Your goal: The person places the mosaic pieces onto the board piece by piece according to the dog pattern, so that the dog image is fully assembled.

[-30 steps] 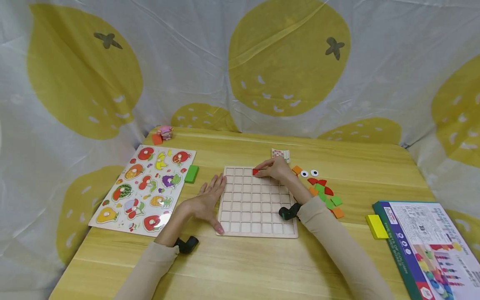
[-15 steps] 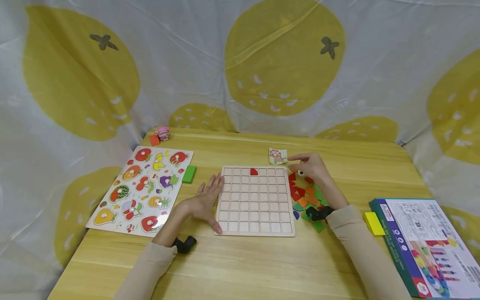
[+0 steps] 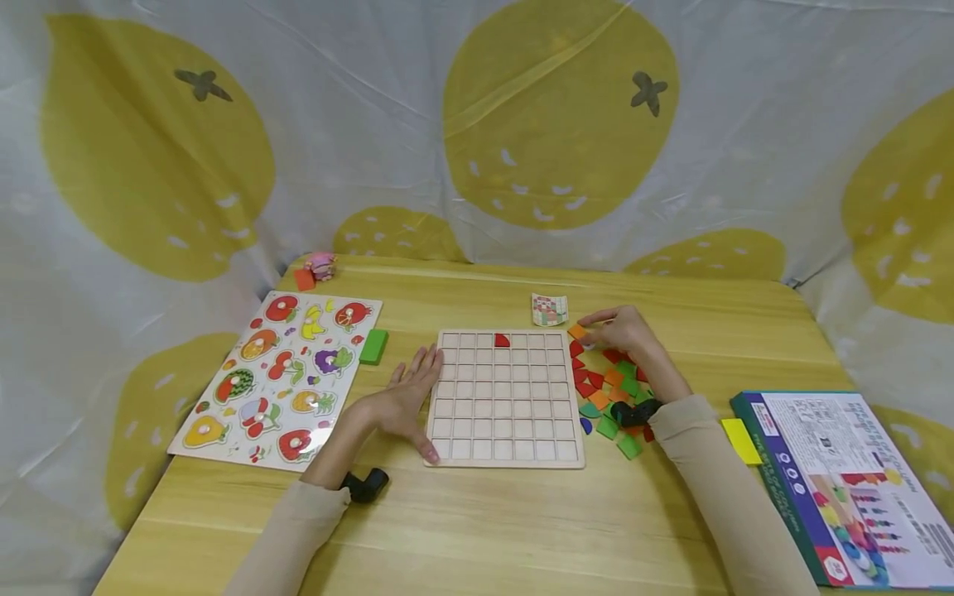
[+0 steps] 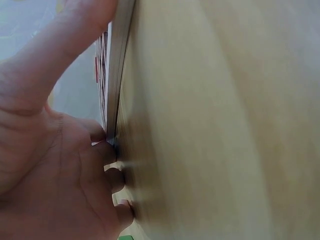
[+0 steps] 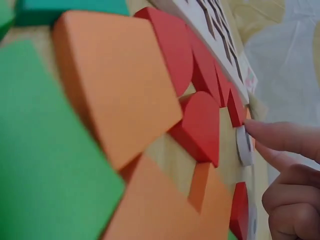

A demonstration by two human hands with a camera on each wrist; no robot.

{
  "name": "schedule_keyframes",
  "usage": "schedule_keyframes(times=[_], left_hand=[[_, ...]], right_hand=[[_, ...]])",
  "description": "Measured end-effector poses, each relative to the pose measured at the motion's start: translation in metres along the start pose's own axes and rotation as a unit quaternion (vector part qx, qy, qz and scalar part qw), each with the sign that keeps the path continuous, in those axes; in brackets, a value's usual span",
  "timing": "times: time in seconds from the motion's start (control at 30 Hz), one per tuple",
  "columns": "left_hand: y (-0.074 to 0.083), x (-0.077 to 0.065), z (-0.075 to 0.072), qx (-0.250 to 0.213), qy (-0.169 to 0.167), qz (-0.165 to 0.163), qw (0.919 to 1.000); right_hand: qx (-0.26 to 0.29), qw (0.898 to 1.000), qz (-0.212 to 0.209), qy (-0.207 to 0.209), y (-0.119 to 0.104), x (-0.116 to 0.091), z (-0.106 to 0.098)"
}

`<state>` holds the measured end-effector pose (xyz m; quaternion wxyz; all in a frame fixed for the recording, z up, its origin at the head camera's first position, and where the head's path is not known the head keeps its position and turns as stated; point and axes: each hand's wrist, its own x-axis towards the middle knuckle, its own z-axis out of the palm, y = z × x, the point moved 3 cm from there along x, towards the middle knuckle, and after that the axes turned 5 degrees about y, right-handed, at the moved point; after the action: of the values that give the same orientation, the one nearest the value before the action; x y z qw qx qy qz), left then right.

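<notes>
My left hand [image 3: 402, 407] lies spread along the left edge of the wooden grid board [image 3: 477, 468], thumb at its lower left corner. In the left wrist view the fingers [image 4: 92, 165] touch the board's side. A red quarter-circle tile [image 3: 502, 340] sits in a top-row square. My right hand [image 3: 624, 331] is beside the board's upper right corner, over the loose tiles. Its thumb and index finger pinch an orange tile [image 3: 577, 331] at the edge, partly covered in the right wrist view. A white eye piece [image 5: 244, 145] lies under these fingers.
Loose red, orange, green and blue tiles [image 3: 607, 426] spread right of the board. Behind it lies a small pattern card [image 3: 549, 310]. A fruit puzzle [image 3: 276, 377] and green block [image 3: 373, 347] are left; a yellow block [image 3: 741, 441] and box [image 3: 842, 488] are right.
My right hand has let go of the red tile in the top row and moved right to the loose tiles, down to the orange one. My left hand has stayed at the board.
</notes>
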<state>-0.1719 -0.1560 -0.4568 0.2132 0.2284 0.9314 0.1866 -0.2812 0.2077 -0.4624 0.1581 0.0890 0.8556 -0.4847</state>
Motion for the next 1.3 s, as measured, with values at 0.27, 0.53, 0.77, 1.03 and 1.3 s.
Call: schedule_keyframes(times=[0.27, 0.53, 0.77, 1.03, 1.3], left_hand=[[0.0, -0.001, -0.001, 0.002, 0.001, 0.0, 1.0], [0.0, -0.001, -0.001, 0.005, 0.001, -0.001, 1.0], [0.001, -0.001, -0.001, 0.005, 0.0, -0.001, 1.0], [-0.001, -0.002, -0.001, -0.006, 0.007, -0.001, 1.0], [-0.004, -0.002, 0.002, -0.027, 0.011, 0.014, 0.9995]], right_hand=[[0.001, 1.0, 0.006, -0.002, -0.006, 0.005, 0.006], [0.042, 0.999, 0.014, -0.017, 0.001, 0.007, -0.002], [0.013, 0.999, 0.029, 0.01, 0.002, 0.006, -0.006], [-0.022, 0.998, -0.051, 0.041, -0.009, -0.001, -0.003], [-0.013, 0.993, -0.12, -0.012, -0.047, -0.016, 0.043]])
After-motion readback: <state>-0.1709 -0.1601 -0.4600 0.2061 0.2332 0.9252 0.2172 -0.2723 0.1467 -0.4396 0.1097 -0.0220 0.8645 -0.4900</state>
